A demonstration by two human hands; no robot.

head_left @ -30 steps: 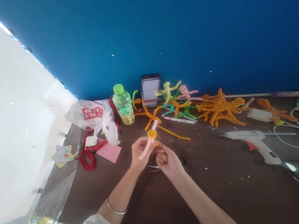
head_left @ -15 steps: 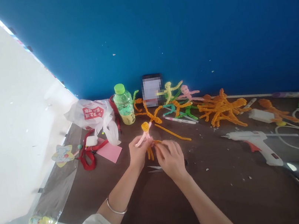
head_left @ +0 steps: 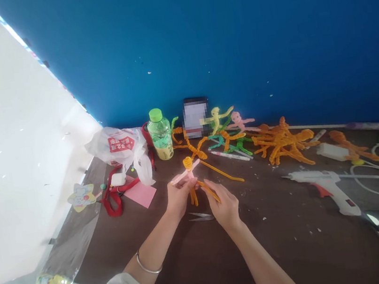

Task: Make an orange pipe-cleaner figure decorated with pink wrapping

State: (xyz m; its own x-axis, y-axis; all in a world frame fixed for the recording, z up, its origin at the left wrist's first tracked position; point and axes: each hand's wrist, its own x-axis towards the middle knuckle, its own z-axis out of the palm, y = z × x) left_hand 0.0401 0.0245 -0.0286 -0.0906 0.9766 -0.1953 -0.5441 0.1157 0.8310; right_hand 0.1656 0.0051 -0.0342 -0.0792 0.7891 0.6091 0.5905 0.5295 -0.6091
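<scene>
My left hand (head_left: 179, 196) is closed around the middle of a small pipe-cleaner doll (head_left: 188, 163) with an orange head, pink arms spread wide and orange legs hanging below. Just to its right, my right hand (head_left: 224, 205) pinches an orange pipe cleaner (head_left: 209, 191) whose upper end meets the doll's waist; its lower end lies along my fingers. Beneath the hands, scissors (head_left: 201, 216) lie on the dark table, their handles hidden by my right hand. Another orange pipe cleaner (head_left: 223, 171) lies just beyond.
A green-capped bottle (head_left: 161, 139) and a white plastic bag (head_left: 123, 142) stand at the back left, near a phone (head_left: 196, 117). Orange pipe-cleaner figures (head_left: 282, 142) are piled to the right. A glue gun (head_left: 327, 183) with cables lies at the right.
My right hand has drawn slightly away from the doll, so more of the orange pipe cleaner shows between the hands. My left hand keeps its hold. The view has shifted slightly.
</scene>
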